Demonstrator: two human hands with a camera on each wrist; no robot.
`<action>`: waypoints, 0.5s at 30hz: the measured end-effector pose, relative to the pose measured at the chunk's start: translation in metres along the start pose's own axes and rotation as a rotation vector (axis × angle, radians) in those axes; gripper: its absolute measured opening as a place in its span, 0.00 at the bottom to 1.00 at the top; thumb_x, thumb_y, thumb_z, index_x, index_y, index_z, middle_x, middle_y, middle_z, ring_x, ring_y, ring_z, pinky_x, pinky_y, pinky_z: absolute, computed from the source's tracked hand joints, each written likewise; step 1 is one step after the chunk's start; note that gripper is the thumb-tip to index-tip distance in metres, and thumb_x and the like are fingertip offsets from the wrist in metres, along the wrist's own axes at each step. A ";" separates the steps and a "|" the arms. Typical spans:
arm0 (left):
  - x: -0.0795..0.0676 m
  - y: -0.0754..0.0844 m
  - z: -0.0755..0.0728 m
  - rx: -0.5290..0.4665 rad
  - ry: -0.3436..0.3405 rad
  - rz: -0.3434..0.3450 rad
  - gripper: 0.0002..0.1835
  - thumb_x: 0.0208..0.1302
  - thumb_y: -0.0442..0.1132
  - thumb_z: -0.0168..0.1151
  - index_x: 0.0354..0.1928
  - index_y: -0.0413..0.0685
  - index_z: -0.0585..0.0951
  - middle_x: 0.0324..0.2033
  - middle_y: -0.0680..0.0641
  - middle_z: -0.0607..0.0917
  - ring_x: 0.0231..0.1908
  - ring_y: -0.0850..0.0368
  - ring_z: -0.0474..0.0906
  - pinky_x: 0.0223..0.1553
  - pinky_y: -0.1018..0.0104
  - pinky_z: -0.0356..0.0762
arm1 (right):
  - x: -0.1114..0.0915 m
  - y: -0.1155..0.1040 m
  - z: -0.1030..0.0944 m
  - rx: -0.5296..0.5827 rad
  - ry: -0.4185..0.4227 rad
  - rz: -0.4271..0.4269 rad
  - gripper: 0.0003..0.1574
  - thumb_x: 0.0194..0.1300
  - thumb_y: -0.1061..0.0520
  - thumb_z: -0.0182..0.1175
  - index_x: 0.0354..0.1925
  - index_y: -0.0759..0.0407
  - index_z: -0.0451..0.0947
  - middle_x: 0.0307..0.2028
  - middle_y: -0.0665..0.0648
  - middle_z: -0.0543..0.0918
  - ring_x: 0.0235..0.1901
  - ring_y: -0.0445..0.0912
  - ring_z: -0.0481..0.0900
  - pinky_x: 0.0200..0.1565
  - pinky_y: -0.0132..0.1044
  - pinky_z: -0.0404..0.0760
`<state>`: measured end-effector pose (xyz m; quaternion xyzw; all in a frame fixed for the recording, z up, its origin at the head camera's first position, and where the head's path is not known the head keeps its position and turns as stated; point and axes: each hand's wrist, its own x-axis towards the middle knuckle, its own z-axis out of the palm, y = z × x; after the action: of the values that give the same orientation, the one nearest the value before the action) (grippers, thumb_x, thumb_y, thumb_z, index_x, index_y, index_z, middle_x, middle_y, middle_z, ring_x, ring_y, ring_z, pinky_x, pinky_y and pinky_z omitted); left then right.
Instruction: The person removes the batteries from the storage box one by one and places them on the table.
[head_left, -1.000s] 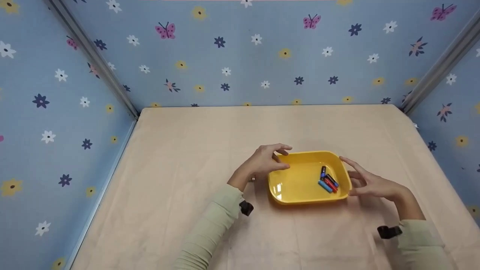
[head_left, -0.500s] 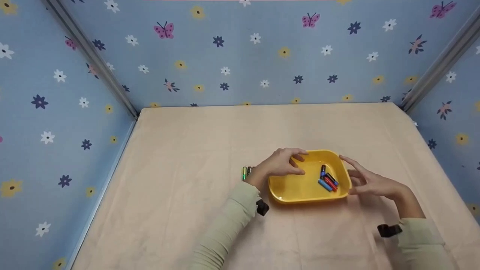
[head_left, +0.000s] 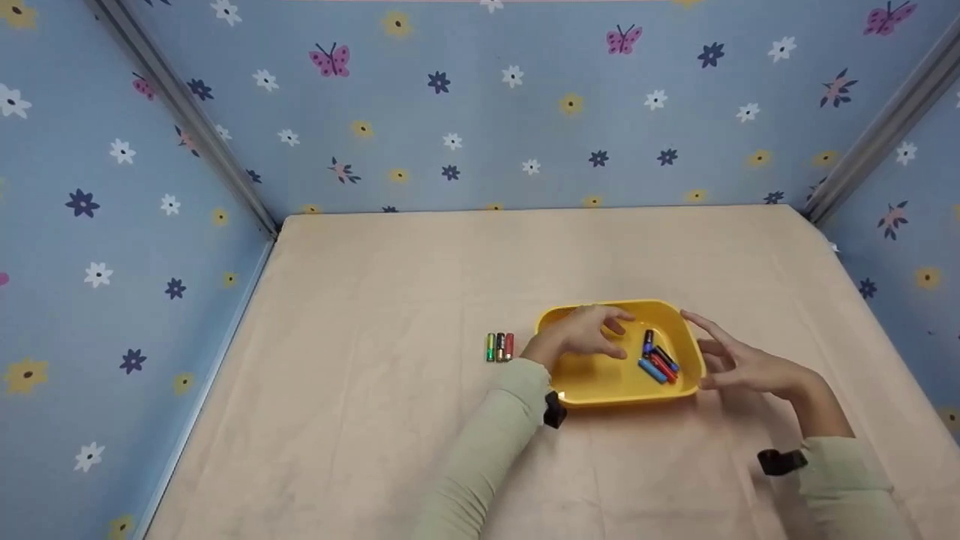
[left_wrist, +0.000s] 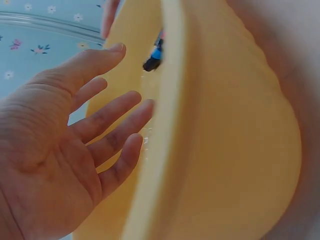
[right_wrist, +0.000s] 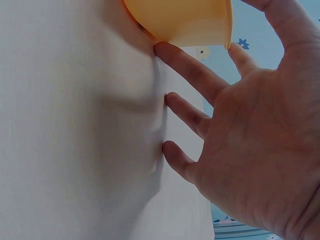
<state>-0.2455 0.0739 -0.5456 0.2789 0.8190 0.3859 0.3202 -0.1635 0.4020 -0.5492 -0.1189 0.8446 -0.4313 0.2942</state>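
A yellow plastic basin point(head_left: 600, 396) rests on the table in the head view. Near its right end lie several batteries, among them a light blue battery point(head_left: 652, 370) and a red battery point(head_left: 663, 368). My left hand point(head_left: 589, 331) reaches over the left rim, fingers spread and holding nothing, to the left of the batteries. At the right end, my right hand point(head_left: 750, 369) has its fingertips at the basin's outer wall. In the right wrist view its fingers point(right_wrist: 190, 70) are extended, with other fingertips down at the cloth.
Three batteries, a green one point(head_left: 490, 347), a black one point(head_left: 500, 347) and a red one point(head_left: 509, 347), lie side by side left of the basin. A beige cloth point(head_left: 360, 315) covers the table. Patterned blue panels point(head_left: 480, 97) stand at the back and sides.
My left hand has moved right from the basin's left rim to over its inside, uncovering the three batteries on the cloth. My right hand and the basin have stayed put.
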 end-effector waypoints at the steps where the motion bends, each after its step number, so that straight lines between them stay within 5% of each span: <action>1: 0.002 0.000 0.002 0.000 0.001 -0.001 0.38 0.75 0.40 0.76 0.84 0.53 0.74 0.73 0.43 0.86 0.74 0.47 0.82 0.77 0.58 0.80 | 0.000 0.000 0.000 -0.001 0.000 0.000 0.75 0.72 0.46 0.73 0.94 0.38 0.29 0.86 0.78 0.60 0.86 0.83 0.51 0.74 0.92 0.54; 15: 0.026 0.003 0.026 -0.121 0.066 -0.015 0.35 0.74 0.35 0.77 0.80 0.48 0.77 0.69 0.43 0.90 0.72 0.50 0.85 0.72 0.63 0.83 | 0.000 0.001 0.000 0.018 -0.014 -0.030 0.74 0.74 0.49 0.72 0.94 0.40 0.29 0.86 0.79 0.59 0.86 0.84 0.50 0.75 0.87 0.63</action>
<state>-0.2427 0.1060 -0.5640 0.2400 0.8063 0.4414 0.3121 -0.1630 0.4023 -0.5500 -0.1321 0.8367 -0.4423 0.2948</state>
